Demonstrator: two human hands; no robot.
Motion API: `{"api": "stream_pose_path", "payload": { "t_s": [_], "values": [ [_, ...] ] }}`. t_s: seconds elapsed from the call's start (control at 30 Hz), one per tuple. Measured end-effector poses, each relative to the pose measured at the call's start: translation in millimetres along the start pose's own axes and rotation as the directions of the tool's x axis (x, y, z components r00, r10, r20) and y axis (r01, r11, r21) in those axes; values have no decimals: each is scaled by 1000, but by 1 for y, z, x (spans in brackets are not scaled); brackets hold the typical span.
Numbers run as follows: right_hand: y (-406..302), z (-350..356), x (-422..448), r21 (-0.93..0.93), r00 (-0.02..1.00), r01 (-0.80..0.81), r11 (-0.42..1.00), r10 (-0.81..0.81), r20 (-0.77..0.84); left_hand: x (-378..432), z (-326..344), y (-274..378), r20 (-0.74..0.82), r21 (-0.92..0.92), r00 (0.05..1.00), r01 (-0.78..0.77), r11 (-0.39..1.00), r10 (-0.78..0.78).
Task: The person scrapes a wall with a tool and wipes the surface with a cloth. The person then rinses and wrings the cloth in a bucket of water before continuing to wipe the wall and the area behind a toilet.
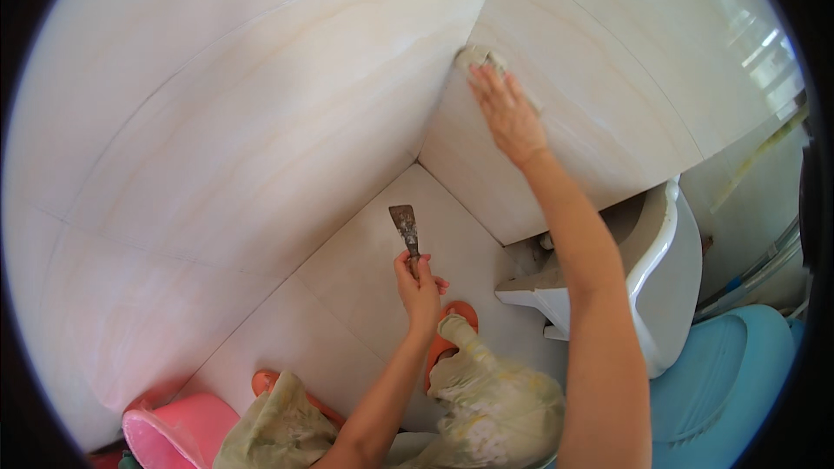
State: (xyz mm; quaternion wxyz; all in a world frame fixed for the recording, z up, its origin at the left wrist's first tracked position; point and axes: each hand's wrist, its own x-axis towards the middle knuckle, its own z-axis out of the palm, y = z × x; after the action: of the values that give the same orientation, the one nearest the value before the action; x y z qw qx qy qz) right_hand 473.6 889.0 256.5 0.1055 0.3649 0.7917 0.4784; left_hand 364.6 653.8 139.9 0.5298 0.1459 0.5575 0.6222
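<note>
My left hand (420, 290) is closed around the handle of a putty knife (404, 225), whose worn, stained metal blade points up and away over the floor tiles. My right hand (505, 107) presses a pale cloth (481, 57) flat with spread fingers against the right tiled wall (586, 111), beside the corner seam. Part of the cloth is hidden under the palm. The left tiled wall (273, 111) meets the right one at that seam, and both reach down to the floor corner.
White ceramic fixture (671, 293) at right, partly behind my right arm. Blue plastic basin (730, 378) at lower right, with clear hoses (756, 280) above it. Pink bucket (202, 423) at lower left. My feet wear orange slippers (461, 314) on the tiled floor (352, 286).
</note>
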Motion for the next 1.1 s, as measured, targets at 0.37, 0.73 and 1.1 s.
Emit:
{"api": "stream_pose_path", "payload": {
  "t_s": [0.37, 0.73, 1.1],
  "values": [
    [-129, 122, -56, 254, 825, 454, 854, -511, 241, 11, 0, -7, -21, 66, 1000, 25, 998, -24],
    [-30, -2, 12, 407, 841, -358, 840, 479, -249, 8, -7, 6, 45, 68, 995, 81, 994, -84],
    [-65, -11, -26, 568, 801, -348, 746, 551, -234, 28, -44, -6, 145, 229, 989, -76, 970, 43]
  ]
}}
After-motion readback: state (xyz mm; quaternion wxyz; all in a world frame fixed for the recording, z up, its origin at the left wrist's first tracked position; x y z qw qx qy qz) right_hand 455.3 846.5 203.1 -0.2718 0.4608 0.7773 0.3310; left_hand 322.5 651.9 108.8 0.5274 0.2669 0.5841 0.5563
